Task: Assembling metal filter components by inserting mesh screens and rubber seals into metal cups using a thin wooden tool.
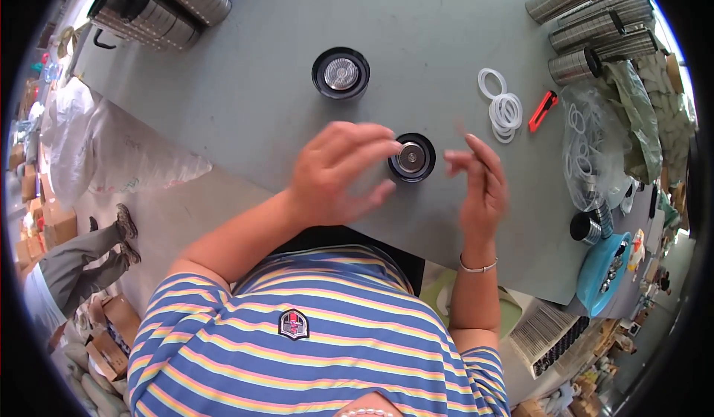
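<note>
Loosely spread, each grip unclosed, left hand [338,171] and right hand [482,183] flank a black-rimmed cap [412,158].

Blue striped shirt [320,365], short sleeves [186,292]; dark shield badge [294,324]; silvery bracelet [478,269]; pearly necklace [364,412].

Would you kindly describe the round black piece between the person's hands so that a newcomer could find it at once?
On the grey table, look beyond the striped shirt to the left hand and the right hand. Between them sits the black piece, round with a silver centre. It lies nearer the shirt and looks smaller than the other black-rimmed piece.
</note>
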{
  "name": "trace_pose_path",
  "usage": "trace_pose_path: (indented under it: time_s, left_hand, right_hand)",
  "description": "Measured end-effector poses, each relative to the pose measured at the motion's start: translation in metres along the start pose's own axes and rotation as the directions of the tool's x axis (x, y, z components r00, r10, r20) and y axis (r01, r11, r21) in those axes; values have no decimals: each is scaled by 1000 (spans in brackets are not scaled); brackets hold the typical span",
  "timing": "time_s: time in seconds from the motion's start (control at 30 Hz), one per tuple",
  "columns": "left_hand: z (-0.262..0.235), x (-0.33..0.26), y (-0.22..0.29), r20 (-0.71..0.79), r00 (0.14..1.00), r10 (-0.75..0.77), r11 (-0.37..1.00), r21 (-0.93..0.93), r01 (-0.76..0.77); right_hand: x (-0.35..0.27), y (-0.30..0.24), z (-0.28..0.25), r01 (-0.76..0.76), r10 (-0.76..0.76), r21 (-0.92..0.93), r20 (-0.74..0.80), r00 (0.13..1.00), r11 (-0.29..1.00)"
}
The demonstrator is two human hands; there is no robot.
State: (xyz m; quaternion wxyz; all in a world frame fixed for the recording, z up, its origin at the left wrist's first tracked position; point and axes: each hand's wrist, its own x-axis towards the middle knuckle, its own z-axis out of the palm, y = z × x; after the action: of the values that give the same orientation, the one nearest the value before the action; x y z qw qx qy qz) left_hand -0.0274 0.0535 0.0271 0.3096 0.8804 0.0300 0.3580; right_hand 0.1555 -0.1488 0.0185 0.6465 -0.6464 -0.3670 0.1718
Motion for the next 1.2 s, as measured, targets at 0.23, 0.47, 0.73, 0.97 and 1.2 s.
trace_pose_path:
  time_s: [0.23,0.47,0.73,0.97,1.2]
  left_hand:
    - [43,0,2,187,981,-60,998,40,53]
    - [52,-6,6,206,974,-91,994,86,75]
    - [53,-6,4,183,976,-115,993,19,113]
    - [54,-6,0,172,980,-101,994,-16,106]
    - [45,3,7,169,918,-360,910,-153,385]
  right_hand:
    - [0,-16,2,134,-111,-300,93,989,945]
    - [12,-19,3,299,-252,-513,160,954,804]
    - [2,-27,4,195,-111,-435,211,971,879]
    - [7,-18,28,187,-138,-255,198,970,949]
    - [11,-19,30,230,-154,-337,238,959,913]
